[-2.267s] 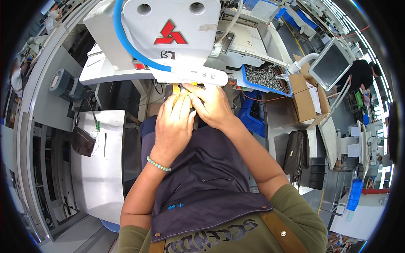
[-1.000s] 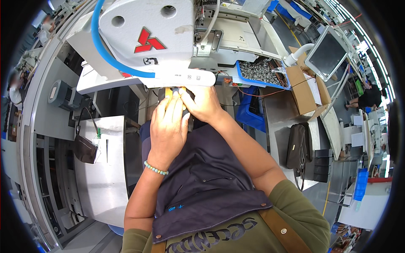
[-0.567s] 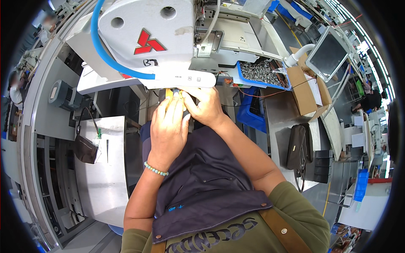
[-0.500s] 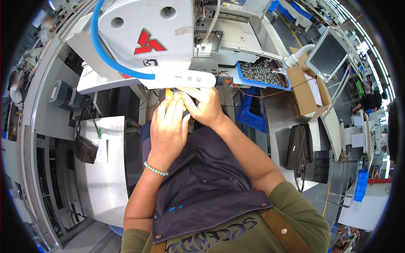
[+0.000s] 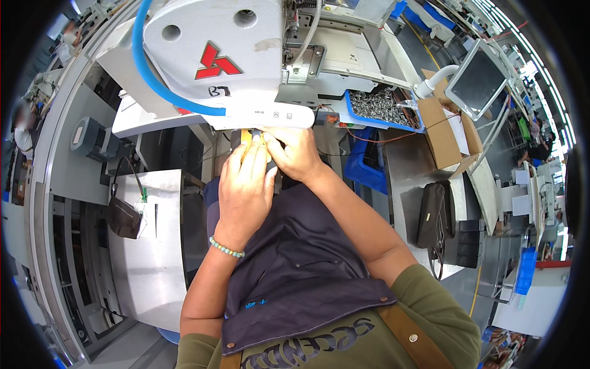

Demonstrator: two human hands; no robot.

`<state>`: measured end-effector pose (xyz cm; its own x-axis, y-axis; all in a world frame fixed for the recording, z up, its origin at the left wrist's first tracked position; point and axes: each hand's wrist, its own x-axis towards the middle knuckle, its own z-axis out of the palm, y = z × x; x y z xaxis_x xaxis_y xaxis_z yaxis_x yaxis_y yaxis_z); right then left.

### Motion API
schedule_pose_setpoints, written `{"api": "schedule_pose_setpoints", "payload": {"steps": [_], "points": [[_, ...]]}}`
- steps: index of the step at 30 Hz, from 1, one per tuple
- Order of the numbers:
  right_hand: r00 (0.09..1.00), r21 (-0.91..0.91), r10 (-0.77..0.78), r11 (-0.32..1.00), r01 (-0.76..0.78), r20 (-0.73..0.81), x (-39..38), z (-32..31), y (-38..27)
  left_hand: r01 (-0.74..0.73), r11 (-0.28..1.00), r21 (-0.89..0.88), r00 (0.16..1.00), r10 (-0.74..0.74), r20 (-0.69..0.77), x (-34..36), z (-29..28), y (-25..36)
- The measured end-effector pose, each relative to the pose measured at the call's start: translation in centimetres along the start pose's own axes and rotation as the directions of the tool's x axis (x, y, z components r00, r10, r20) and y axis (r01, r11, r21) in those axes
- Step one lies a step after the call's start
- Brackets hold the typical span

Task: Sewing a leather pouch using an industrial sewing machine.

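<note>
Both hands meet just under the front bar (image 5: 270, 117) of a large white industrial sewing machine (image 5: 184, 61). My left hand (image 5: 246, 187), with a bead bracelet at its wrist, has its fingers pressed together over a small yellow piece (image 5: 246, 136). From the right, my right hand (image 5: 298, 157) closes on the same piece, its thumb beside the left fingertips. Dark material shows around the yellow; most of it is covered by the fingers, and its exact kind is hidden. The right fingertips reach partly beneath the bar.
A blue tray of metal hardware (image 5: 381, 109) sits right of the machine, near an open cardboard box (image 5: 445, 132) and a screen (image 5: 478, 79) on an arm. Steel side tables (image 5: 147, 264) flank me. A dark bag (image 5: 437, 215) lies on the right one. A blue hose (image 5: 140, 49) curves down the machine.
My right hand has shifted very slightly, its fingers drawing in beneath the bar. The left hand stays almost still on the yellow piece.
</note>
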<state>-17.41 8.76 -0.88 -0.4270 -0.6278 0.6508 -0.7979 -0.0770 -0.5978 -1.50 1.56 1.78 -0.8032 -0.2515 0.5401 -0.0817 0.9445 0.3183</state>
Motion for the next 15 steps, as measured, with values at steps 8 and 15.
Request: {"api": "schedule_pose_setpoints", "payload": {"steps": [8,15], "points": [[0.997,-0.059,-0.040,0.998,0.036,-0.065,0.18,0.21,-0.38,-0.021,1.000,-0.018,0.998,0.020,-0.052,0.20,-0.10,-0.05],[0.989,-0.114,-0.133,0.986,0.125,-0.067,0.69,0.05,0.17,-0.027,1.000,0.003,0.999,0.027,-0.025,0.40,-0.14,-0.19]]}}
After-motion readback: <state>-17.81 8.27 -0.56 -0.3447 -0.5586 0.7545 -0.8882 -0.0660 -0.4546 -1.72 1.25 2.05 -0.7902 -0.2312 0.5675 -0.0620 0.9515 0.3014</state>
